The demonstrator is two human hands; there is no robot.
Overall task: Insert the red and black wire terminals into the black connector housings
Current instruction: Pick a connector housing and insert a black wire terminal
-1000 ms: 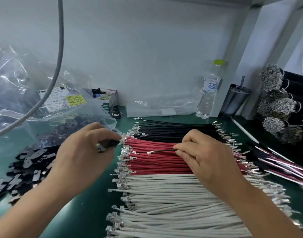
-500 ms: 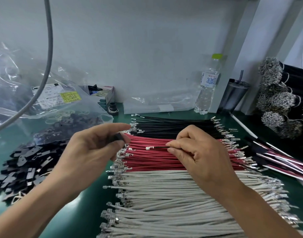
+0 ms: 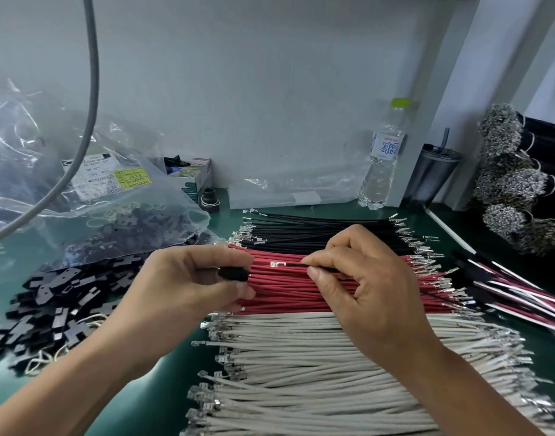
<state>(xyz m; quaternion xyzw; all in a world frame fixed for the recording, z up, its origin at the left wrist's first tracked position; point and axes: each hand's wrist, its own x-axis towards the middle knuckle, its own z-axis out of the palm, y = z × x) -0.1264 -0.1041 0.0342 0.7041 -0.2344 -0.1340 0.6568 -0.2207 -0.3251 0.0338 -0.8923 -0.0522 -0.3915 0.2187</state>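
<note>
Left hand (image 3: 188,278), at 9 o'clock of centre: fingers curled round a black housing (image 3: 233,273), its end pointing toward 3 o'clock; right hand (image 3: 361,278), just past centre toward 3 o'clock: thumb and forefinger pinching a black wire (image 3: 293,265), its metal terminal (image 3: 277,264) close to the housing but apart from it. Green desk (image 3: 162,388): black wires (image 3: 317,229) at 12 o'clock, red wires (image 3: 285,291) at centre under both hands, white wires (image 3: 301,372) at 6 o'clock, loose housings (image 3: 56,306) at 9 o'clock. Bottle (image 3: 383,158) at 1 o'clock, by the wall.
</note>
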